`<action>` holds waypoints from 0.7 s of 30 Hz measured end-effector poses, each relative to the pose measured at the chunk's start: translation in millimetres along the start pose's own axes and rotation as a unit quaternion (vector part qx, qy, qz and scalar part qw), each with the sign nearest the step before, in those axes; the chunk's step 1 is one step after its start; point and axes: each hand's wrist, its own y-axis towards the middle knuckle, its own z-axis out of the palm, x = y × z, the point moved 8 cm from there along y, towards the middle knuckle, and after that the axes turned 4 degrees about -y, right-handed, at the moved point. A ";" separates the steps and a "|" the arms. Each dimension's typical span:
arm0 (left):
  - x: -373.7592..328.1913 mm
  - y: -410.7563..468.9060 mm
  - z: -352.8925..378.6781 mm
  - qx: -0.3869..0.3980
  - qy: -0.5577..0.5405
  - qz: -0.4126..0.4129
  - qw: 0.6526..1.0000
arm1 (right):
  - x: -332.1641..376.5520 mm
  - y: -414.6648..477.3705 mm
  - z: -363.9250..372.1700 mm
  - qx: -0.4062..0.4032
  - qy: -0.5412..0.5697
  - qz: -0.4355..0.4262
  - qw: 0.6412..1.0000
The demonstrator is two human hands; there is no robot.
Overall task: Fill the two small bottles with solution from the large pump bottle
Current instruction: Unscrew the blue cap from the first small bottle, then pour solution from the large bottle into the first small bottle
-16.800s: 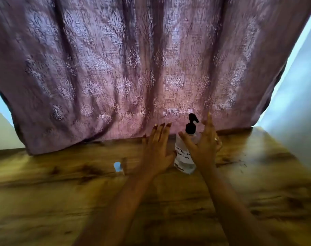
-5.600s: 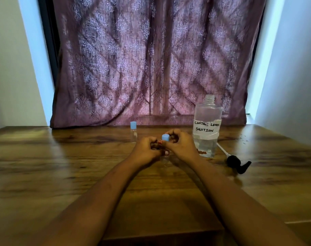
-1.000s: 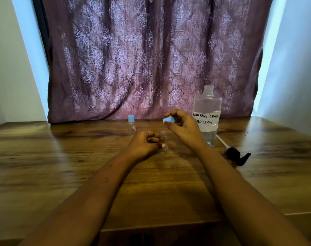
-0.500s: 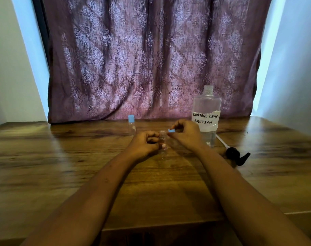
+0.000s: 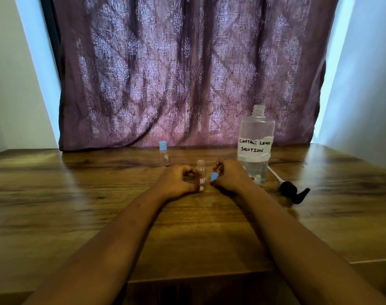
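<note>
A small clear bottle [image 5: 201, 171] stands uncapped at the table's middle, with my left hand [image 5: 178, 181] closed around its lower part. My right hand [image 5: 229, 176] rests on the table just right of it and pinches its blue cap [image 5: 213, 176], low beside the bottle. A second small bottle [image 5: 163, 154] with a blue cap stands upright further back on the left. The large clear bottle [image 5: 255, 146], labelled "contact lens solution", stands open at the right with liquid in its lower part. Its black pump head [image 5: 293, 192] with a white tube lies on the table beside it.
A wooden table [image 5: 99, 205] spreads across the view, its front edge near my forearms. A purple patterned curtain [image 5: 187, 73] hangs behind the bottles. White walls close in on both sides.
My right hand has come down from above the small bottle to the table with the blue cap in it. The left hand has kept its hold on the bottle.
</note>
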 end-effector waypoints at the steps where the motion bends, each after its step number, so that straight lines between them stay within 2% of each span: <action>1: -0.3 0.0 -1.2 -0.003 0.000 -0.001 1.000 | 1.8 0.3 -1.1 0.003 0.002 -0.007 1.000; 3: -2.9 -1.1 -4.1 -0.013 -0.014 0.007 1.000 | 13.1 -1.4 -13.3 -0.026 -0.017 -0.046 0.998; 4: -4.9 -1.9 -5.6 -0.021 -0.031 0.014 0.999 | 22.1 -4.0 -23.9 -0.065 -0.030 -0.079 0.994; 6: -6.8 -2.3 -7.8 -0.042 -0.061 0.026 0.997 | 42.2 -16.7 -51.0 -0.185 -0.016 -0.159 0.970; 8: -6.1 -2.0 -8.8 -0.056 -0.072 0.030 0.995 | 51.8 -34.5 -76.6 -0.302 0.025 -0.206 0.930; 9: -5.2 -1.6 -8.4 -0.060 -0.074 0.031 0.995 | 51.3 -42.6 -87.9 -0.362 0.018 -0.204 0.909; 11: -4.3 -1.4 -7.7 -0.064 -0.078 0.034 0.994 | 42.1 -56.3 -107.9 -0.478 -0.028 -0.148 0.865; 13: -6.1 -1.7 -6.4 -0.065 -0.072 0.039 0.994 | 21.6 -62.3 -125.7 -0.533 0.004 -0.060 0.844; 15: -6.9 -0.5 -4.9 -0.064 -0.069 0.040 0.995 | -2.3 -56.1 -134.1 -0.506 0.075 0.012 0.859; 17: -6.8 1.0 -3.3 -0.062 -0.064 0.040 0.995 | -17.1 -43.1 -132.1 -0.441 0.086 0.046 0.892; 21: -5.0 2.0 -2.6 -0.062 -0.079 0.041 0.994 | -28.7 -13.9 -111.3 -0.289 0.099 0.034 0.952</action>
